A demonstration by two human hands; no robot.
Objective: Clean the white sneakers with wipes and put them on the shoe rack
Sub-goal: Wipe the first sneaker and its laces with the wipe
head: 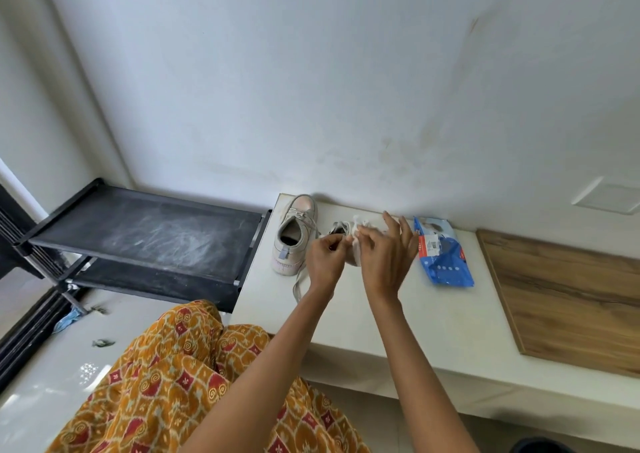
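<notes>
Two white sneakers stand on a white ledge [398,314] by the wall. The left sneaker [295,234] stands free, toe to the wall, one lace trailing toward me. The second sneaker [341,228] is mostly hidden behind my hands. My left hand [323,262] has curled fingers that pinch something small at that sneaker, a lace or the wipe's edge; I cannot tell which. My right hand [388,255] pinches a white wipe [358,230] against the shoe, its other fingers spread. A blue wipes pack [441,251] lies to the right. The black shoe rack [149,230] stands to the left.
The rack's top shelf is dusty and bears no shoes; a lower shelf shows beneath. A wooden panel [568,296] covers the ledge's right end. My patterned orange clothing [180,383] fills the lower left. Small bits of litter [102,342] lie on the glossy floor.
</notes>
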